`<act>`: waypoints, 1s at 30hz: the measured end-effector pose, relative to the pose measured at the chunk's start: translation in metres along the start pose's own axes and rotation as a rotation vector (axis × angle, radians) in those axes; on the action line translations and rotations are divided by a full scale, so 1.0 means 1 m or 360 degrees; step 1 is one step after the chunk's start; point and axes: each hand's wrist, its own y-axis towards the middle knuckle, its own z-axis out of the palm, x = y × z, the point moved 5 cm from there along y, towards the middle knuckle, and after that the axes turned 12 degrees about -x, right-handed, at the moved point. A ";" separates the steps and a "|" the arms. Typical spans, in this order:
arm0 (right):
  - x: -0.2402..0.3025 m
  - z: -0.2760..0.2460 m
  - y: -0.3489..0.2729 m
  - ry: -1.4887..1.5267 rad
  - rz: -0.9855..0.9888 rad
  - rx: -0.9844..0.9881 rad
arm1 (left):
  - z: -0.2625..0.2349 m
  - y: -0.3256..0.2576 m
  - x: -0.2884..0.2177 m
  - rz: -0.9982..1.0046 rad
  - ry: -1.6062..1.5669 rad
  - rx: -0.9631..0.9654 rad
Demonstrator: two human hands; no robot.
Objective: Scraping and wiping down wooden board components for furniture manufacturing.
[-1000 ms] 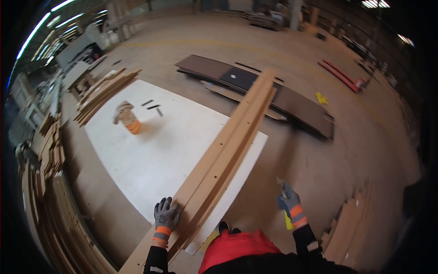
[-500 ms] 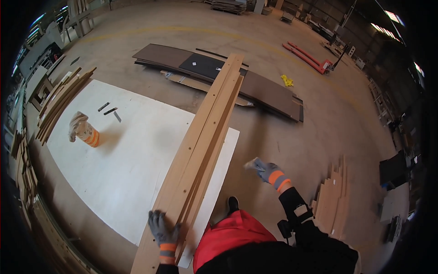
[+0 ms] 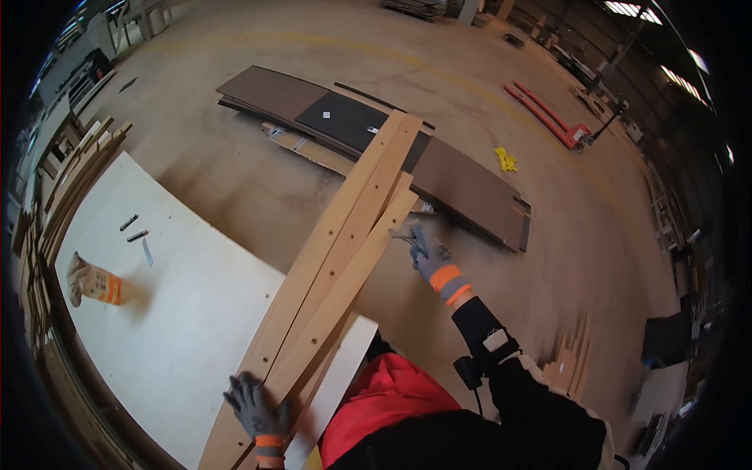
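Long wooden boards with dark round holes lie side by side, slanting away from me over a white panel. My left hand, in a grey glove with an orange cuff, lies on their near end with its fingers spread. My right hand, gloved alike, is closed round what looks like a flat brush. The brush's pale end is at the right edge of the outermost board, near its far end; whether it touches the wood I cannot tell.
A container with orange bands and dark pens sit on the white panel. Brown and black panels are stacked on the floor beyond. A yellow item and a red pallet jack are farther right. Timber strips lie left.
My right hand has brought the brush leftward and up to the boards. The outermost board now lies fanned out from the others toward the right. My left hand stays on the near end.
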 end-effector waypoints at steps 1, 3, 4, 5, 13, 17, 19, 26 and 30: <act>0.007 0.000 0.018 0.0150 0.0094 0.0099 | 0.008 0.001 0.005 0.0002 -0.0003 -0.0023; 0.002 0.012 0.042 0.0296 0.0196 0.0230 | 0.010 0.005 0.007 -0.0095 -0.0134 -0.0058; 0.004 0.015 0.056 0.0207 -0.0077 0.0105 | 0.011 0.010 0.005 -0.0119 -0.0114 -0.0066; 0.006 0.017 0.068 0.0121 -0.0348 -0.0023 | 0.012 0.014 0.002 -0.0140 -0.0094 -0.0074; 0.033 0.031 0.121 -0.0300 -0.0524 0.0285 | 0.013 0.036 -0.012 -0.0230 -0.0170 -0.0147; 0.029 0.019 0.163 -0.0550 -0.0645 0.0273 | 0.017 0.037 -0.011 -0.0298 -0.0229 -0.0211; 0.037 0.018 0.183 -0.0692 -0.0713 0.0324 | 0.015 0.041 -0.017 -0.0312 -0.0196 -0.0196; 0.075 0.013 0.215 -0.0972 -0.0967 0.0673 | 0.011 0.045 -0.022 -0.0404 -0.0078 -0.0209; 0.080 0.020 0.231 -0.1114 -0.1125 0.0778 | 0.020 0.041 -0.028 -0.0613 0.0038 -0.0182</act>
